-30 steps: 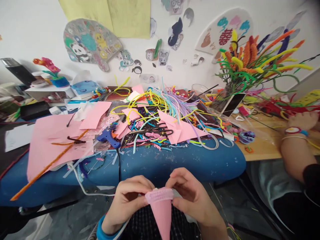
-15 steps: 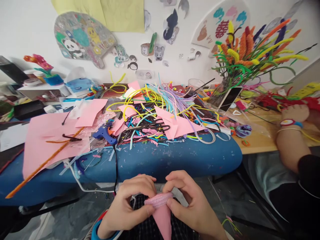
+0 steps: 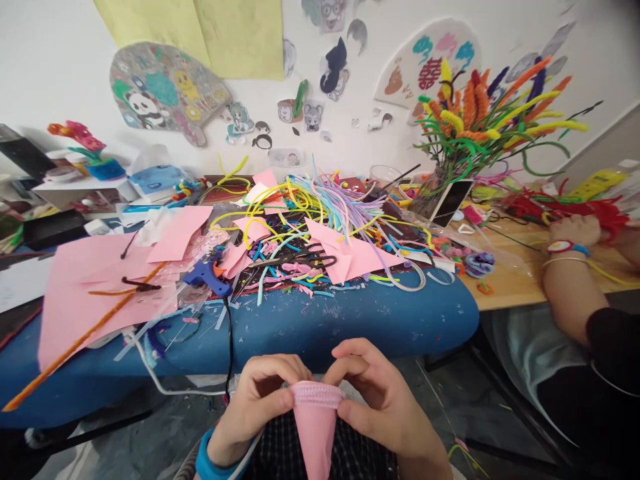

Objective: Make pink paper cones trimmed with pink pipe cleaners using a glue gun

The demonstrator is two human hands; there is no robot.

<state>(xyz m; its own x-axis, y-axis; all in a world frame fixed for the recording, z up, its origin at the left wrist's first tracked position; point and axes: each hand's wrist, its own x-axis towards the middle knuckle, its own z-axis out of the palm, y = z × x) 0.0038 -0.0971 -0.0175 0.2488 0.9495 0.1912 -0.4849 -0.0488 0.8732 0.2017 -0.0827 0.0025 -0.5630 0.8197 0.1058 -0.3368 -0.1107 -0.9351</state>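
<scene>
Low in the head view, both my hands hold a pink paper cone [image 3: 315, 427] with a fuzzy pink pipe cleaner rim [image 3: 316, 393] along its top edge. My left hand [image 3: 257, 407] pinches the rim's left end between thumb and fingers. On the other side my right hand [image 3: 380, 400] pinches the right end. The cone points down over my lap, in front of the blue table edge [image 3: 350, 320].
The blue table holds pink paper sheets [image 3: 90, 280], a blue glue gun [image 3: 207, 280] with its cord hanging down, scissors [image 3: 295, 260] and a heap of coloured pipe cleaners [image 3: 330, 207]. A vase of pipe-cleaner flowers [image 3: 475, 120] stands at the right. Another person's arm [image 3: 570, 280] rests on the wooden table.
The cone's rim was tilted and squeezed half a second ago; now it sits level between my fingers. The view has shifted slightly. The other person's arm stays on the right table.
</scene>
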